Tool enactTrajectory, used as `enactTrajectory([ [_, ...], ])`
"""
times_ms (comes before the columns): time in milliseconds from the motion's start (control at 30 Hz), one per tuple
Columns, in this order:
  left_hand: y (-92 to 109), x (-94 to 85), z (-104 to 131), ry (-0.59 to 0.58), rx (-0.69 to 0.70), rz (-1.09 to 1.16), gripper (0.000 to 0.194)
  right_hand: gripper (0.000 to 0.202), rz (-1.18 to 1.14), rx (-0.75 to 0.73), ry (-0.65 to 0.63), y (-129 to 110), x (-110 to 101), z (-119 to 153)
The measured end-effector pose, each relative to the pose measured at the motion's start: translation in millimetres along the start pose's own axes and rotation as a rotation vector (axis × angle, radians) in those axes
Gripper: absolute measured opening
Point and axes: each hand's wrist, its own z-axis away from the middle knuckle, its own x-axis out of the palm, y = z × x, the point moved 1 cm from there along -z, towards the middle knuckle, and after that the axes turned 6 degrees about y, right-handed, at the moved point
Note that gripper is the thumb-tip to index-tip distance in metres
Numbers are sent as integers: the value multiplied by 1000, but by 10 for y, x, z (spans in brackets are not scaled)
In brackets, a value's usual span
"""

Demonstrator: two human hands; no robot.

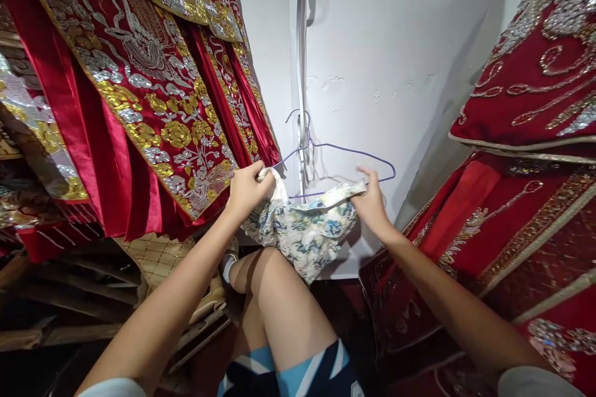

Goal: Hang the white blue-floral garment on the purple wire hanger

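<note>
A floral garment (311, 229), white with blue, green and yellow print, hangs between my two hands in front of the wall. My left hand (250, 189) is closed on its upper left edge, the thumb over the bunched cloth. At the upper right edge, my right hand (371, 201) grips the garment, with a finger raised near the hanger. Behind the cloth is a thin purple wire hanger (354, 149), its hook by a white vertical strip on the wall. Its left shoulder runs down to my left hand, and the garment partly covers its bottom bar.
Red garments with gold and silver embroidery (181, 111) hang at the left. Beaded red garments (535, 87) hang close on the right. A slatted wooden piece (84, 291) stands low at the left. My bent knees are below the cloth, before the white wall (391, 43).
</note>
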Motion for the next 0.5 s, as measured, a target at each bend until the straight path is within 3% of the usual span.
enactTrajectory([
  [67, -73, -1, -28, -33, 9, 60, 32, 68, 58, -51, 94, 27, -176, -194],
  [167, -140, -16, -46, -70, 20, 90, 35, 46, 133, -82, 79, 73, -366, -416],
  [267, -151, -12, -53, -70, 22, 70, 35, 29, 191, -57, 33, 52, -454, -431],
  [400, -149, 1, -36, -82, 65, 52, 37, 58, 201, -71, 174, -37, -550, -298],
  [500, -172, -36, -31, -108, 87, 8, 37, 55, 227, -116, 120, -67, -655, -282],
])
